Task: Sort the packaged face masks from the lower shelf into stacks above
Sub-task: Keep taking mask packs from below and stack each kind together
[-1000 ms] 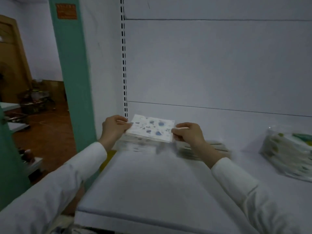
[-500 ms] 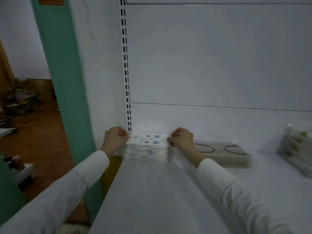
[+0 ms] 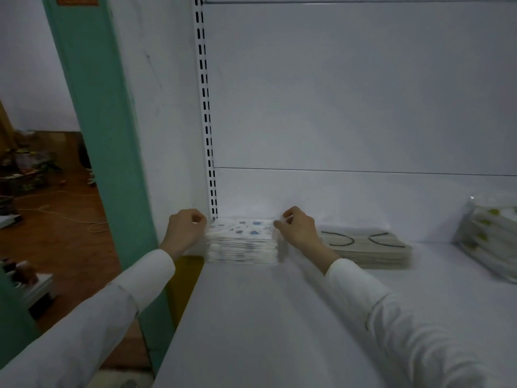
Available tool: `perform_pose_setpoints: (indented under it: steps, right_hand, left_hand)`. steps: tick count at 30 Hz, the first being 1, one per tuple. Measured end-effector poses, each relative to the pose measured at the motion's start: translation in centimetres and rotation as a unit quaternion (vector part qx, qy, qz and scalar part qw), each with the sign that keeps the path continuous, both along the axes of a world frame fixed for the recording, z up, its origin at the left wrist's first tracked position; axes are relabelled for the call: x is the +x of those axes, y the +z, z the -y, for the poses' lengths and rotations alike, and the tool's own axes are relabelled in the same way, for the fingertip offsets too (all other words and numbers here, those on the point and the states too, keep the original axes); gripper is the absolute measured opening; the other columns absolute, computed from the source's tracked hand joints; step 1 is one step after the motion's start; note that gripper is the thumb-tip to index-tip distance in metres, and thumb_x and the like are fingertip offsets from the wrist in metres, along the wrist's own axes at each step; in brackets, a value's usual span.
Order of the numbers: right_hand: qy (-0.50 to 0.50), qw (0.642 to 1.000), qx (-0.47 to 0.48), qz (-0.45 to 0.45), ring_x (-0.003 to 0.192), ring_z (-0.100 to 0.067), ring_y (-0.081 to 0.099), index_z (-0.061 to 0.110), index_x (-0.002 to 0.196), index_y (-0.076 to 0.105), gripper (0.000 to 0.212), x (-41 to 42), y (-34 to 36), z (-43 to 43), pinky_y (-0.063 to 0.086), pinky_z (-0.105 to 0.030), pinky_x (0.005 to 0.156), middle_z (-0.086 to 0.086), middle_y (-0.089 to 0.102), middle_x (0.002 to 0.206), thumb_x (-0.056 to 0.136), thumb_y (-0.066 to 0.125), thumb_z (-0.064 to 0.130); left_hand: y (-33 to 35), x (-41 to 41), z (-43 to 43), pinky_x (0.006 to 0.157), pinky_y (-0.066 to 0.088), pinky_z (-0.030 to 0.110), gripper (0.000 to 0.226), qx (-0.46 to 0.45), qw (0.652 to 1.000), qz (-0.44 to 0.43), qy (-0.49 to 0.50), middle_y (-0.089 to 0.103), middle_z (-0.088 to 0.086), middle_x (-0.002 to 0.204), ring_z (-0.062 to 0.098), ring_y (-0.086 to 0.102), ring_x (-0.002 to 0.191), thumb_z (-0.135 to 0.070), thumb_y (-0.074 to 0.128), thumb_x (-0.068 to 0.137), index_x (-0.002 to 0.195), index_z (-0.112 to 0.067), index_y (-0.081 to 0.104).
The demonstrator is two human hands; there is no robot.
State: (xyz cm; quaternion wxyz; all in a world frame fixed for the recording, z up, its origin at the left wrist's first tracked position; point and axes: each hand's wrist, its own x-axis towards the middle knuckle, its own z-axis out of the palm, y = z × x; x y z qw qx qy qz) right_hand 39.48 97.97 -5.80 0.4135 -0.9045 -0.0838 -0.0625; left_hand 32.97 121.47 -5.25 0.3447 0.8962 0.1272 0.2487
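Though blurred, perhaps glossy rectangular packets [image 3: 242, 242].

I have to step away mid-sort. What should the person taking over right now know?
Left hand and right hand: each pinches one end of the top pack of the blue-patterned stack, in the back left corner of the shelf.
Done: that stack, a black-looped stack beside it, green-patterned packs far right.
Left: let go, fetch more; the lower shelf is out of view.
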Motion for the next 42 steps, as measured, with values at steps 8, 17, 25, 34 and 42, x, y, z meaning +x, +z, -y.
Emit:
perform_pose_setpoints:
  steps: [8,17,25,34,42]
  right_hand:
    - [0.054,0.977,-0.126,0.164,0.119,-0.032,0.049,0.009,0.132,0.047,0.040,-3.7,2.2,2.9,0.039,-0.038,0.097,-0.012,0.058,0.126,0.094,0.048,0.020]
    - [0.140,0.939,-0.200,0.242,0.129,-0.024,0.042,0.014,0.137,0.045,0.042,-11.4,2.6,10.8,0.034,-0.034,0.104,-0.002,0.049,0.141,0.096,0.046,0.023]
    - [0.217,0.917,-0.222,0.250,0.126,-0.023,0.049,0.018,0.137,0.047,0.045,-20.3,-0.2,22.8,0.041,-0.037,0.102,-0.001,0.052,0.139,0.094,0.050,0.031]
    - [0.294,0.874,-0.149,0.357,0.072,-0.020,0.064,0.007,0.104,0.068,0.025,-28.9,-6.0,33.2,0.052,-0.032,0.058,-0.006,0.067,0.084,0.091,0.050,0.018]
    - [0.080,0.985,-0.147,0.042,0.072,-0.027,0.068,0.011,0.094,0.073,0.019,-26.7,-21.6,38.8,0.050,-0.028,0.062,-0.009,0.073,0.084,0.088,0.056,0.017]
  left_hand:
    - [2.0,-4.4,2.0,0.077,0.038,0.025,0.017,0.127,0.990,0.049,-0.024,0.066,0.011,0.107,0.021,0.056,0.088,-0.010,0.054,0.089,0.101,-0.006,0.065]
    - [2.4,-11.7,11.5,0.081,0.041,0.025,0.019,0.163,0.982,0.020,-0.095,0.065,0.007,0.111,0.022,0.059,0.096,-0.011,0.055,0.088,0.104,-0.008,0.065]
    - [-0.2,-20.2,23.5,0.081,0.045,0.027,0.020,0.172,0.973,-0.010,-0.155,0.064,0.002,0.112,0.017,0.059,0.095,-0.017,0.055,0.089,0.107,-0.014,0.064]
    - [-5.5,-29.1,32.5,0.070,0.049,0.022,0.013,0.135,0.943,-0.048,-0.302,0.065,-0.003,0.092,0.012,0.061,0.082,-0.012,0.059,0.088,0.099,-0.012,0.067]
    - [-18.1,-27.6,31.0,0.065,0.039,0.002,0.011,0.024,0.939,-0.217,-0.265,0.065,-0.007,0.092,-0.006,0.058,0.075,-0.013,0.059,0.089,0.092,-0.022,0.065]
